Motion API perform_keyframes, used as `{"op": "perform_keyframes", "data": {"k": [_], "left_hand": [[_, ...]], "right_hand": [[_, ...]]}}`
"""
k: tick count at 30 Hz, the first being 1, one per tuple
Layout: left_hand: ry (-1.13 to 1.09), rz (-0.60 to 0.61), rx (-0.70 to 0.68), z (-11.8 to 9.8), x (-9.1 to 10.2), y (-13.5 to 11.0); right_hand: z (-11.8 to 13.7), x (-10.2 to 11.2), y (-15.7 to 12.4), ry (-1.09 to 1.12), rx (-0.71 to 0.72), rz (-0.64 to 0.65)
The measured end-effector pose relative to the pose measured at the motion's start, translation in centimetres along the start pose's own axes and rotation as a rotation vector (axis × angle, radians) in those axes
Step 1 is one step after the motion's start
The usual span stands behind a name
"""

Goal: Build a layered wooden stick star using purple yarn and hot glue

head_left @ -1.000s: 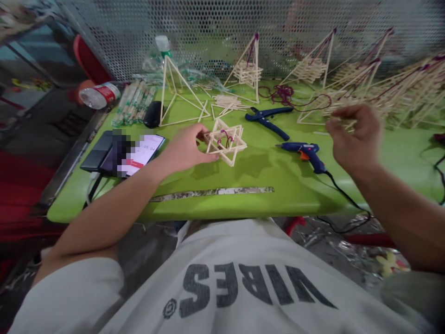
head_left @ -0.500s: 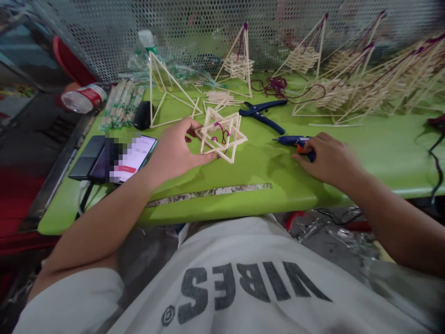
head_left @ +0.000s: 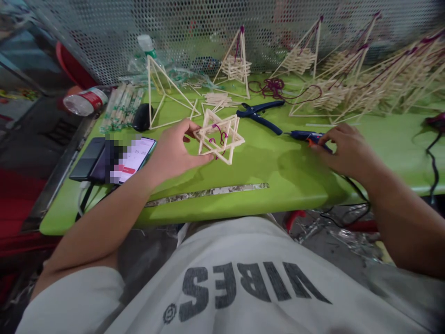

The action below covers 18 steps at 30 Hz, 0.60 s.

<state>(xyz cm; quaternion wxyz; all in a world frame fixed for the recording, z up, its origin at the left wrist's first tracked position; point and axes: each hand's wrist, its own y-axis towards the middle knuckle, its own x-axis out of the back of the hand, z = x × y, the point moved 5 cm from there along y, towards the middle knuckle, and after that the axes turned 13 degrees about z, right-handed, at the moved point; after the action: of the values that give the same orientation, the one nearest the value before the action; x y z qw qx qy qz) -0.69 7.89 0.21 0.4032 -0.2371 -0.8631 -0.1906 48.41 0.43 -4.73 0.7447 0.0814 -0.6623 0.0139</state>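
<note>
My left hand (head_left: 179,146) grips the left side of a star-shaped frame of thin wooden sticks (head_left: 222,137), thumb in front and fingers behind. Purple yarn (head_left: 219,134) curls inside the star. On the right, my right hand (head_left: 344,150) has its fingers closed around the handle of a blue hot glue gun (head_left: 308,136), whose nozzle points left. Part of the glue gun is hidden by the fingers. Blue cutting pliers (head_left: 262,115) lie spread on the green table (head_left: 243,204), just beyond the glue gun and the star.
A bare stick pyramid (head_left: 163,99) stands behind my left hand. Finished stick pyramids with purple tops (head_left: 239,60) line the back right. A phone (head_left: 134,160), black mouse (head_left: 142,117), wrapped stick bundles (head_left: 121,109), plastic bottle (head_left: 85,101) and speckled strip (head_left: 208,192) lie around.
My right hand has moved right with the glue gun, away from the star, and a black cord shows below it. My left hand keeps its hold on the star.
</note>
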Motion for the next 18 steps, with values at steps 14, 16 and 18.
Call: {"op": "perform_keyframes", "data": {"k": [14, 16, 18], "left_hand": [[0.185, -0.046, -0.044, -1.0, 1.4, -0.8], [0.241, -0.056, -0.053, -1.1, 1.4, -0.8], [0.284, -0.082, -0.079, -1.2, 1.3, -0.9]], "right_hand": [[18.0, 2.9, 11.7, 0.798, 0.383, 0.675], [18.8, 3.6, 11.8, 0.853, 0.428, 0.776], [19.8, 5.2, 11.3, 0.918, 0.463, 0.801]]}}
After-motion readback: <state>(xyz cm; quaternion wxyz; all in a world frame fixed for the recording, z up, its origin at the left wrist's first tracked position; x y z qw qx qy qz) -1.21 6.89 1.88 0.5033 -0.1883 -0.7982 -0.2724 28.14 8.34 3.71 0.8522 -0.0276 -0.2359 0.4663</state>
